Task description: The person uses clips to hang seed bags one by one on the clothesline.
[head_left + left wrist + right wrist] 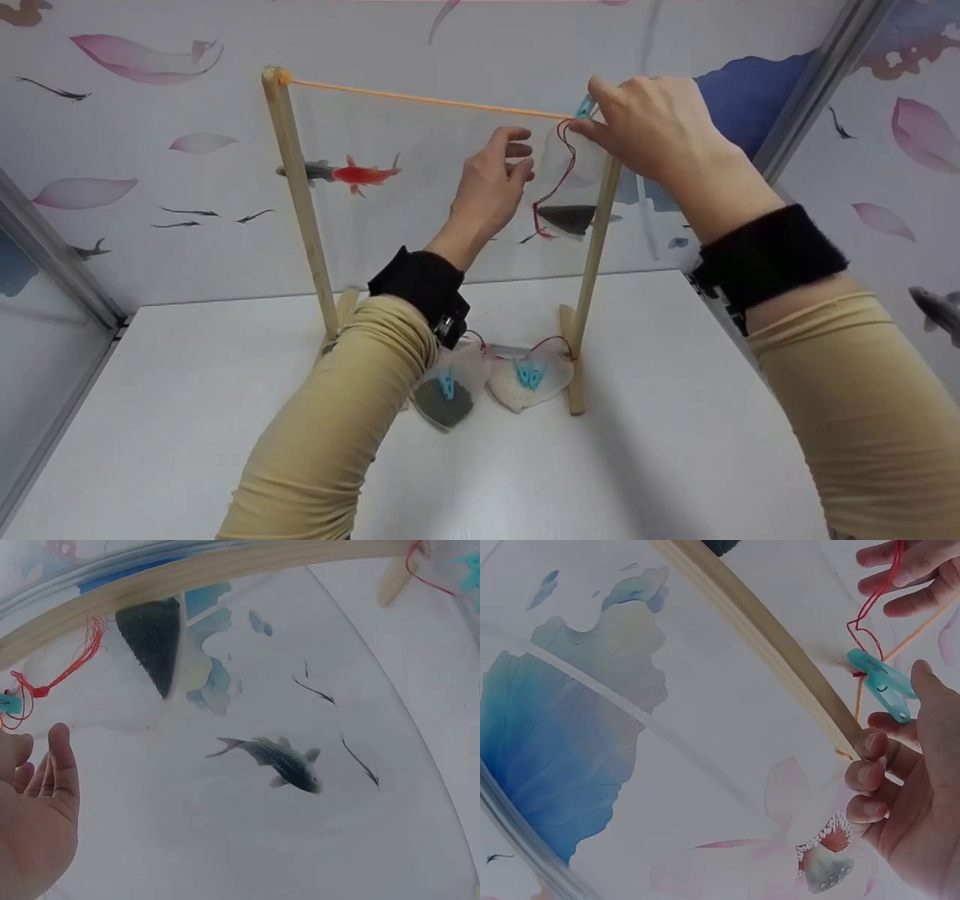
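My right hand (656, 124) is at the top of the right post and pinches a teal clothespin (885, 686) between thumb and index finger. The clip sits on an orange cord (420, 97), with a red string (571, 154) looped at its jaws. Below it hangs a clear pouch with dark contents (568, 218), and a red tassel (86, 652) dangles beside it. Just left of the string, my left hand (491, 184) is raised with loosely bent fingers and holds nothing. Its fingertips are close to the string but appear apart from it.
Two wooden posts, left (300, 195) and right (598, 262), carry the cord above a white table (675, 450). Between their feet lie a pouch of dark grains (435, 409) and a pouch of whitish grains (510, 394), with teal clips (531, 375) on them. A printed wall stands behind.
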`<state>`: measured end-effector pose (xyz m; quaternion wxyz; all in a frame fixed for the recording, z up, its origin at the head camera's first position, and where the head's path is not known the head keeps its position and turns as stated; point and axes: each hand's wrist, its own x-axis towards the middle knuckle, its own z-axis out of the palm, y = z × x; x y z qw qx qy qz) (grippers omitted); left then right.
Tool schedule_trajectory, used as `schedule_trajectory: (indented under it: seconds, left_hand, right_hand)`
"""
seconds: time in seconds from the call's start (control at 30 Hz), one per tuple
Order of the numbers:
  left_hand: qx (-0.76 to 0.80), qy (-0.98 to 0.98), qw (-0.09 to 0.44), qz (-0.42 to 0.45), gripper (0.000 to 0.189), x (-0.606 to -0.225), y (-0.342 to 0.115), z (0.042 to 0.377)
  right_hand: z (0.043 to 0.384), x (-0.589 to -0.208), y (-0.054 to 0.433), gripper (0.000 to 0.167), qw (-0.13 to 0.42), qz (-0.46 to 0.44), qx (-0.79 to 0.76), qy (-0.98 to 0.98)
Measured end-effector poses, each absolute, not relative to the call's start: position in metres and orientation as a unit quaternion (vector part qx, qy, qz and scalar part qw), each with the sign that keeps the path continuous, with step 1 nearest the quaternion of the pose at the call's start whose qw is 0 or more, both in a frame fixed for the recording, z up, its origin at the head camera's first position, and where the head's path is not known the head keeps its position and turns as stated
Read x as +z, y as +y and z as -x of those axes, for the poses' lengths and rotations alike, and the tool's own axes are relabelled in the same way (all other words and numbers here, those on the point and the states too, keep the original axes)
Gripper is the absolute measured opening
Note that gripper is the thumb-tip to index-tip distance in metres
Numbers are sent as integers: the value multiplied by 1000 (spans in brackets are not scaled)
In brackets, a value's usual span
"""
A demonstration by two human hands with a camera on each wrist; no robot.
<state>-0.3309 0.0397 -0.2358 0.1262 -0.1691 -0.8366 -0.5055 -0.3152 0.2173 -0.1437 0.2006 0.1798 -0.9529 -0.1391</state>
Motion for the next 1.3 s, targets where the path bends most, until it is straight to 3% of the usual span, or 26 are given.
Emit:
schedule_trajectory:
  seconds: [0.2,0.47,0.77,0.87,0.97,1.2,1.3]
  left_hand:
    - [-451,-865,132,176,31,-253,16,324]
    - [-329,-916,104,202,23,-303,-9,315]
    - [-126,-974,-59,178,32,-388,-17,287]
    - [-77,-980,-62,172,38,-421,-15,278]
    - [-63,-984,-39,163,42,-449,-14,273]
    - [-86,-982,44,161,32,-491,-14,269]
    - [-114,-980,55,155,34,-499,-12,267]
  right_hand:
    - [320,-158,223,48,269,-186,-106,-939]
    - [332,-193,217,39,413,-266,-29,-870]
    - [334,-270,192,17,424,-349,19,-836]
    - [330,-301,183,12,400,-370,13,-838]
    - [323,-333,176,11,342,-376,26,-861]
    - [296,-407,165,18,74,-333,175,-924]
    - [285,-437,163,23,-11,-327,242,-913]
